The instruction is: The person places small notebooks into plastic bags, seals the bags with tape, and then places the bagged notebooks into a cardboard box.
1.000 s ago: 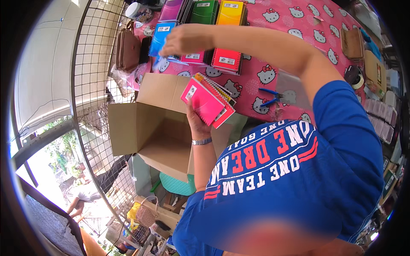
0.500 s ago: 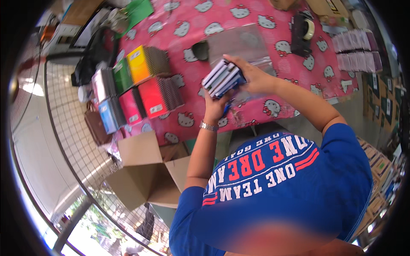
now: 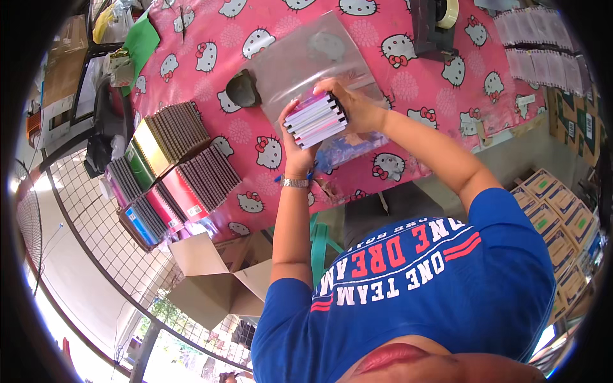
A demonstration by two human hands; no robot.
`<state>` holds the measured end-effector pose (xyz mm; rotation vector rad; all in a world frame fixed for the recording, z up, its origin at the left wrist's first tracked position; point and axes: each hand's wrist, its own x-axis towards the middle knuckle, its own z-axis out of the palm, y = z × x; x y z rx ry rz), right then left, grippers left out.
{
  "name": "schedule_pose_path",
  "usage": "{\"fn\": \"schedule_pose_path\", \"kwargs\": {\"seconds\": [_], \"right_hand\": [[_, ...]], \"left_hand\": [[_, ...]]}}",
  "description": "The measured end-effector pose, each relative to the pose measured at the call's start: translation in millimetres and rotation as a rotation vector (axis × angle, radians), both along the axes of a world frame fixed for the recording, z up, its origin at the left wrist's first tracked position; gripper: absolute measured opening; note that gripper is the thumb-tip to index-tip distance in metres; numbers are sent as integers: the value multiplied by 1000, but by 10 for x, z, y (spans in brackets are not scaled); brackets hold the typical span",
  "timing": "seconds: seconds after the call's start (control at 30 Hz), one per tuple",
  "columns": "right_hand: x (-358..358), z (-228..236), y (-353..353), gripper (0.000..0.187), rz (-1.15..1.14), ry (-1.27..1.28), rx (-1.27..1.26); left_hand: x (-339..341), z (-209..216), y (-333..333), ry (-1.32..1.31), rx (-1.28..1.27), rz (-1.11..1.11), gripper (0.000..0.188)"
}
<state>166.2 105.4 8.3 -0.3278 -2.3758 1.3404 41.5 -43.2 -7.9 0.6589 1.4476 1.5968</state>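
A small stack of thin notebooks (image 3: 315, 122) with white page edges and black binding bits is held between both my hands above the pink table. My left hand (image 3: 295, 142) grips its left and lower side, with a metal watch on that wrist. My right hand (image 3: 355, 110) wraps round the right and upper side. Just beyond the hands lies a clear plastic sheet or bag (image 3: 313, 45) on the cloth. Beneath the stack, a blue printed piece in clear plastic (image 3: 364, 145) lies near the table edge. A dark, stone-like lump (image 3: 243, 88) rests beside the clear plastic.
Spiral notebooks in several colours (image 3: 172, 137) stand in stacks on the left. A black tape dispenser (image 3: 433, 38) sits at the back right, with plastic-wrapped spiral notebooks (image 3: 543, 45) beyond. An open cardboard box (image 3: 203, 297) is below the left table edge; cartons (image 3: 555, 217) pile up at right.
The stack has turned in my hands, its page edges now facing up more squarely, and has come slightly left. Both hands still hold it. The whole view has shifted.
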Motion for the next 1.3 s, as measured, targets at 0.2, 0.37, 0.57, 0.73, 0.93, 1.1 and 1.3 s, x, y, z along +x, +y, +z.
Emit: {"fn": "schedule_pose_path", "kwargs": {"seconds": [0.2, 0.37, 0.57, 0.73, 0.93, 1.1, 1.3], "right_hand": [[39, 33, 93, 84, 71, 16, -7], [-50, 987, -148, 87, -6, -87, 443], [-5, 796, -208, 74, -113, -399, 750], [37, 463, -27, 71, -573, -404, -78], [-38, 54, -41, 88, -799, -508, -607], [97, -29, -77, 81, -887, -420, 24], [333, 101, -671, 30, -90, -341, 322]], "left_hand": [[-45, -273, 68, 560, -16, -111, 79], [-53, -307, 31, 513, -58, -142, 70], [-212, -74, 33, 375, -115, -238, 70], [-852, 442, 390, -210, -183, -371, 64], [-754, 273, 625, -73, -391, -253, 43], [-731, 231, 663, -177, -370, -210, 42], [-766, 253, 652, -148, -457, -207, 44]]}}
